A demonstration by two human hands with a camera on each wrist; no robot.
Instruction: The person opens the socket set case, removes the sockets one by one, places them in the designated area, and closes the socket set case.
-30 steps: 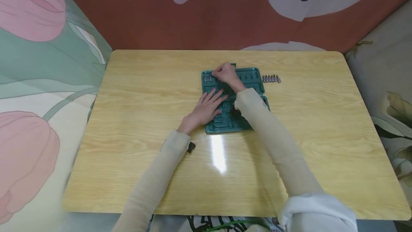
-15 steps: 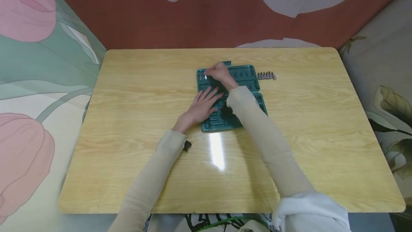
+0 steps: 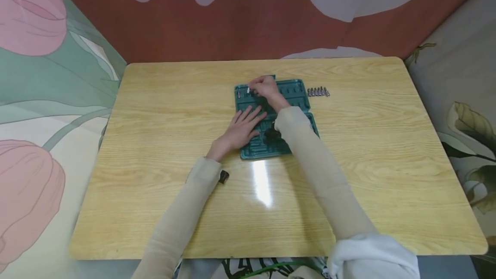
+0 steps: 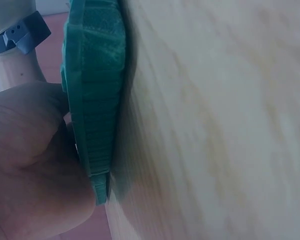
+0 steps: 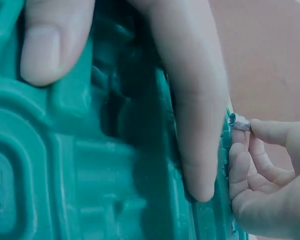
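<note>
A green moulded tool tray (image 3: 294, 91) lies on the wooden table (image 3: 155, 111). My left hand (image 3: 244, 124) rests flat on the tray's near left part, fingers straight, and presses it down; the left wrist view shows the palm (image 4: 30, 165) against the tray's edge (image 4: 97, 100). My right hand (image 3: 253, 89) reaches to the tray's far left corner and pinches a small metal bit (image 5: 238, 122) between fingertips. A silver bit (image 3: 238, 93) stands in a slot just left of that hand. The left hand's fingers (image 5: 190, 100) lie across the tray's ridges (image 5: 65, 165).
A row of several metal bits (image 3: 317, 92) lies on the table right of the tray. A small black piece (image 3: 223, 177) sits by my left sleeve, and a dark part (image 3: 271, 134) lies in the tray beside my right forearm. Patterned cloth surrounds the table.
The head view has shifted slightly. Both hands keep their places on the tray; the right hand has edged a little along the far row with the bit.
</note>
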